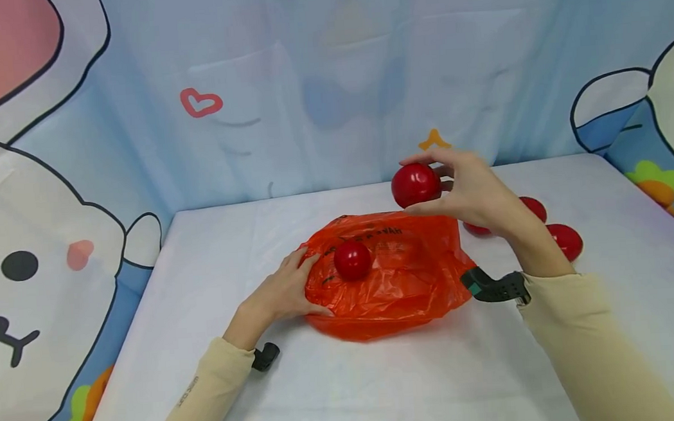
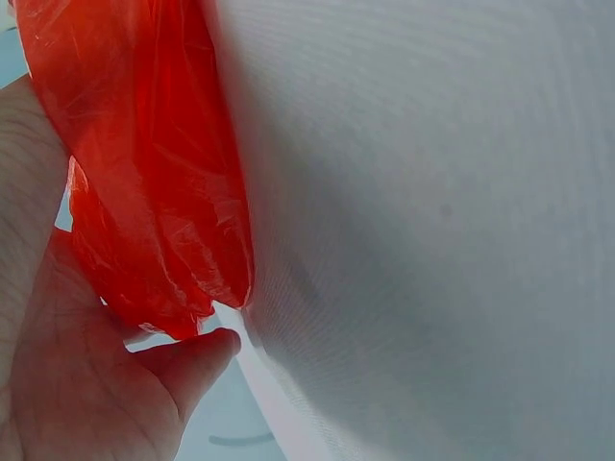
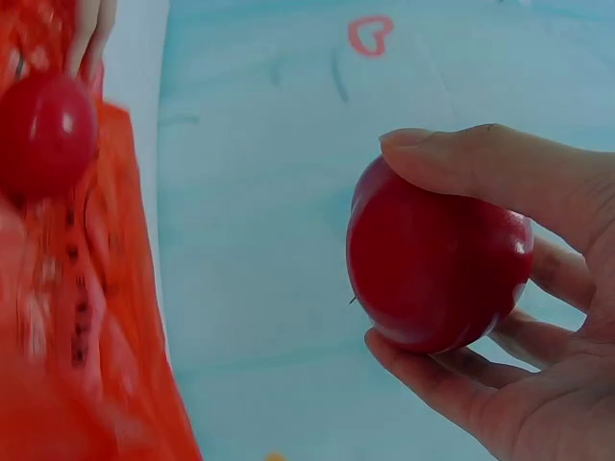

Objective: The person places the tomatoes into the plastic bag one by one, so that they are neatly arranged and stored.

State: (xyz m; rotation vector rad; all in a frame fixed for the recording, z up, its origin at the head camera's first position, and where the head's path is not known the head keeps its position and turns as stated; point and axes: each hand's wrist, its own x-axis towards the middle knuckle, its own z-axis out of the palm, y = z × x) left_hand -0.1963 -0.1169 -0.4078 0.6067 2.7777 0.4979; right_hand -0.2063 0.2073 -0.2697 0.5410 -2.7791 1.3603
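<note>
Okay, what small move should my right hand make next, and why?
Probably lower the held red ball toward the orange bag: your right hand grips it near the bag's far edge, another red ball rests on the bag, and your left hand touches the bag's left side.

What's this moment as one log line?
Right hand: holds round red object | left hand: touches orange-red bag | second red object: at bag, in or on unclear | other red objects: on table, right side
</note>
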